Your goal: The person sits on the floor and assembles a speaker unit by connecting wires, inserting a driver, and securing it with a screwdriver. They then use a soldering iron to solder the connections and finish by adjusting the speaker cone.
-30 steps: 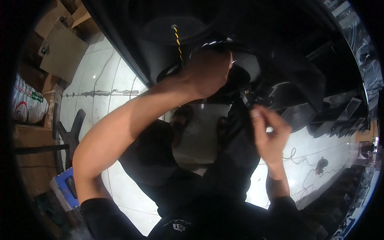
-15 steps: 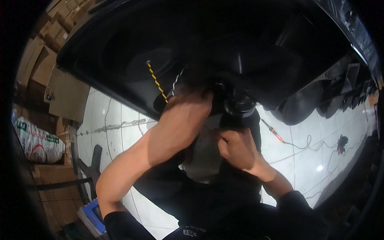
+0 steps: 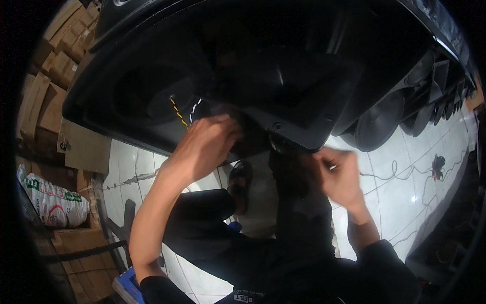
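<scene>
A large black speaker cabinet fills the top of the view. At its opening, my left hand has its fingers curled, and what they hold is hidden in shadow. A yellow-and-black twisted wire and a white-and-black twisted wire run down behind that hand. Farther right, my right hand is pinched, thumb against fingertips, too blurred to show what is in it. Just above it is a black horn with screws in its flange and a dark round part under its near edge.
Black speaker cones stand in a row at right. A thin cord lies on the white tiled floor. Cardboard boxes and a filled white sack line the left side. A sandaled foot shows below the cabinet.
My hands have moved apart, the left to the left and the right to the right. The horn's flange now shows more clearly. My right hand now covers where a red-tipped corded tool lay in view.
</scene>
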Demonstrator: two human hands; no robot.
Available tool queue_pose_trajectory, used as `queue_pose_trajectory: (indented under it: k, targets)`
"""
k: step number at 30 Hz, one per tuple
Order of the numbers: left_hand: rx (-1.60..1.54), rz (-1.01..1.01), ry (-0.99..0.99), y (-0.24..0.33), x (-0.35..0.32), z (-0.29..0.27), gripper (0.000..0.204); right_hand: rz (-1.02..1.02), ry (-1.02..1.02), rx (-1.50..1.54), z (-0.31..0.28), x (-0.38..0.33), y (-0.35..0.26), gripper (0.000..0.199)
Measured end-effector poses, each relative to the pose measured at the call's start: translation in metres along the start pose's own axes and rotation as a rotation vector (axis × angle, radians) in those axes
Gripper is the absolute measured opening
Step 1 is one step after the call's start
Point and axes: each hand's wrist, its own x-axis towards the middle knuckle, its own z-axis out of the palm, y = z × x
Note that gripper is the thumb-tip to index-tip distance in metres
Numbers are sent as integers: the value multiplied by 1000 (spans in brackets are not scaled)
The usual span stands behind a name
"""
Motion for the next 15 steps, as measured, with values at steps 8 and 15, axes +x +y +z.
queue_pose_trajectory:
  k: [8,15]
  targets:
    - [-129,7,132,-12,40,47,18,-44,94,-17,-27,72,33,20]
    - [119,-175,-262,-6,63,48,29,-97,-93,-53,-27,78,27,19]
